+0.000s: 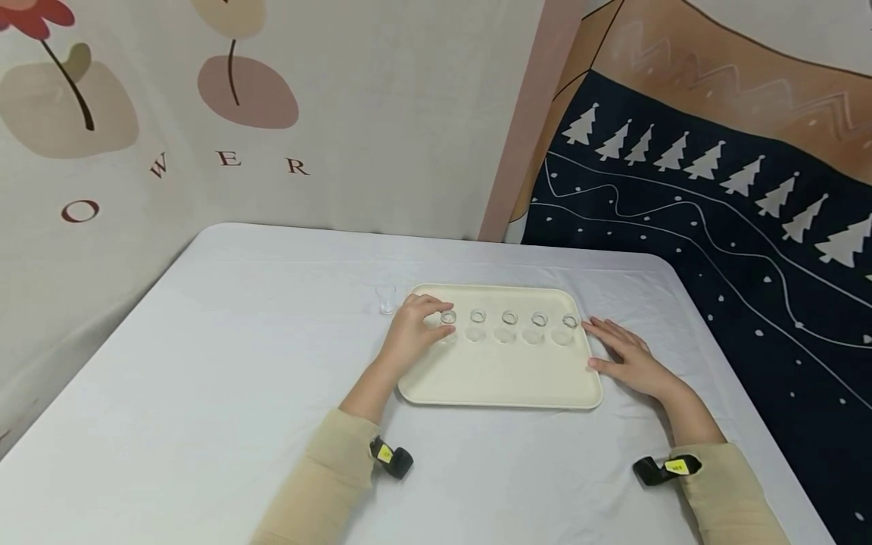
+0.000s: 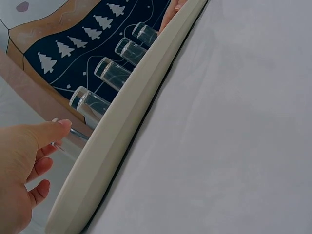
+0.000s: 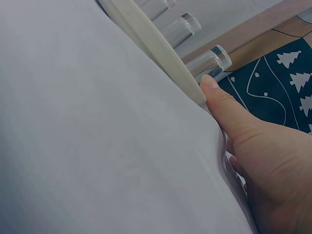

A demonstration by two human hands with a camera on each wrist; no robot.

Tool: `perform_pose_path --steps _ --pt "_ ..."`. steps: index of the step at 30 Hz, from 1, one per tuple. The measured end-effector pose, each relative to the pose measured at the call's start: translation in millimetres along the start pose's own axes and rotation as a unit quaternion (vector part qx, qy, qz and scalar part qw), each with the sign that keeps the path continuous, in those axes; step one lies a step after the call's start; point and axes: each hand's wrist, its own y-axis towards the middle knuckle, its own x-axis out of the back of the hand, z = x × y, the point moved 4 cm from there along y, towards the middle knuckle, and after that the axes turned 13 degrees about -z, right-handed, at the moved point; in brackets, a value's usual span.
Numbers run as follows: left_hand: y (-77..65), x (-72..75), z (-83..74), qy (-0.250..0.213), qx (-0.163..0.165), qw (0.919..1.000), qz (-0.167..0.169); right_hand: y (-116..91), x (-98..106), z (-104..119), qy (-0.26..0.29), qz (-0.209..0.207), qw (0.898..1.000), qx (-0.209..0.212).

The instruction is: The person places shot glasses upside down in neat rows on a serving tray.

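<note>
A row of small clear shot glasses (image 1: 509, 318) stands on a cream tray (image 1: 500, 382); their thick ends face up in both wrist views. My left hand (image 1: 411, 330) reaches over the tray's left side, pinching the leftmost glass (image 1: 447, 317) between thumb and index finger. In the left wrist view, that glass is largely hidden behind the thumb, while the other left fingers curl loosely below it. At the tray's right edge rests my right hand (image 1: 630, 357), fingers extended and spread, its thumb on the rim beside the rightmost glass (image 3: 209, 63).
Another clear glass (image 1: 385, 299) stands on the white tablecloth (image 1: 272, 363), just off the tray's upper left corner. A printed cream curtain (image 1: 395, 136) and a dark cloth with tree shapes (image 1: 681, 204) hang behind the table. Black wrist cameras sit at both cuffs.
</note>
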Motion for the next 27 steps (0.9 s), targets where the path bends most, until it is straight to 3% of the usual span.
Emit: perform_pose_path --steps 11,17,22,27 --pt "1.4 0.4 2.0 0.001 0.002 1.0000 -0.003 0.1 0.4 0.7 0.008 0.001 1.000 -0.003" --pt "4.7 8.1 -2.3 0.016 -0.008 0.9998 -0.005 0.2 -0.1 -0.5 0.011 0.001 1.000 0.001" --pt "10.9 23.6 -7.9 0.009 -0.035 0.9984 -0.043 0.2 0.0 -0.6 0.010 0.001 1.000 0.004" --pt "17.4 42.2 -4.6 -0.008 -0.041 0.9948 -0.093 0.0 0.0 -1.5 0.007 0.000 1.000 0.006"
